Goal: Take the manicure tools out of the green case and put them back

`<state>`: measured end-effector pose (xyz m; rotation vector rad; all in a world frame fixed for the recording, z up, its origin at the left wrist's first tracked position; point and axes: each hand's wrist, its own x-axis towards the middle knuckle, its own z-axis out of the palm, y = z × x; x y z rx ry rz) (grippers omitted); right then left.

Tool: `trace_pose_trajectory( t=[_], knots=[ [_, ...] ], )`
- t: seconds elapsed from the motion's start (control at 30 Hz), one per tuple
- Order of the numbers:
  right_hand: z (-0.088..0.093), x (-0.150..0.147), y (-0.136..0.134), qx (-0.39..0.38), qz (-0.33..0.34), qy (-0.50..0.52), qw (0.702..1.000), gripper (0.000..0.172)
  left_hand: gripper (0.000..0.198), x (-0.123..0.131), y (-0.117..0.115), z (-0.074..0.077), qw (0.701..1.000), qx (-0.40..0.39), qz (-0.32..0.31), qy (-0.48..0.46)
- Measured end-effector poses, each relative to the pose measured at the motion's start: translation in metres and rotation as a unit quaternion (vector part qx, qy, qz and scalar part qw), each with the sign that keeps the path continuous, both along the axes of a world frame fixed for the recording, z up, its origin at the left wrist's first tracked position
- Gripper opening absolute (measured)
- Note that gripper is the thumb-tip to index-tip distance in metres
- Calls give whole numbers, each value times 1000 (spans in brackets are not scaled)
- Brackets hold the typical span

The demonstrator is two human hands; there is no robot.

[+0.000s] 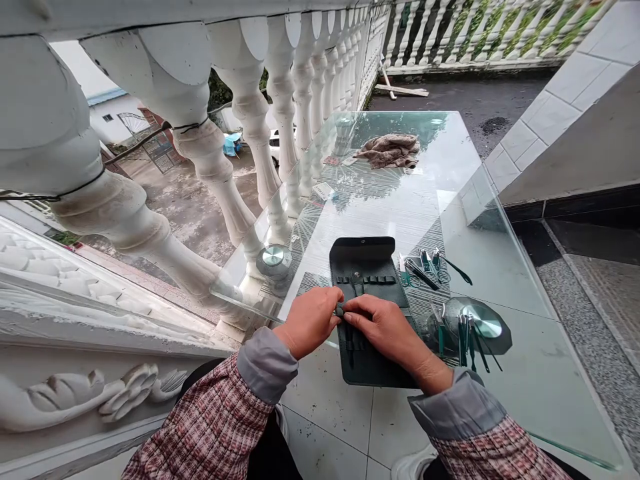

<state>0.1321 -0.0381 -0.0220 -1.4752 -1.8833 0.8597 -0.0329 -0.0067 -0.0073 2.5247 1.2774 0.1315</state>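
A black tool case [367,273] lies open on the glass table [465,220], with elastic loops across its inside. My left hand [309,320] and my right hand [387,330] meet over the case's near half. Both pinch a small dark metal tool [341,310] between thumb and fingers. Another thin tool [356,283] sits in the loops higher up. Loose teal-handled manicure tools [430,265] lie on the glass right of the case. More of them [470,333] lie by my right wrist.
A crumpled brown cloth [391,149] lies at the table's far end. Round metal table fittings [273,259] show under the glass. A white balustrade [240,127] runs close along the left side. A tiled wall [560,113] stands to the right.
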Motion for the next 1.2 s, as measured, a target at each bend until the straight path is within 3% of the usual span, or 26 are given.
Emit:
trace_pose_trajectory(
  t=[0.33, 0.67, 1.2],
  knots=[
    [-1, 0, 1, 0, -31, -48, 998, 13, 18, 0, 0, 4, 1000, -6, -5, 3],
    [-11, -4, -4, 74, 11, -97, 992, 16, 15, 0, 1, -3, 1000, 12, -4, -1],
    [-10, 0, -5, 83, 26, -40, 995, 24, 13, 0, 1, 3, 1000, -9, -5, 15]
  ],
)
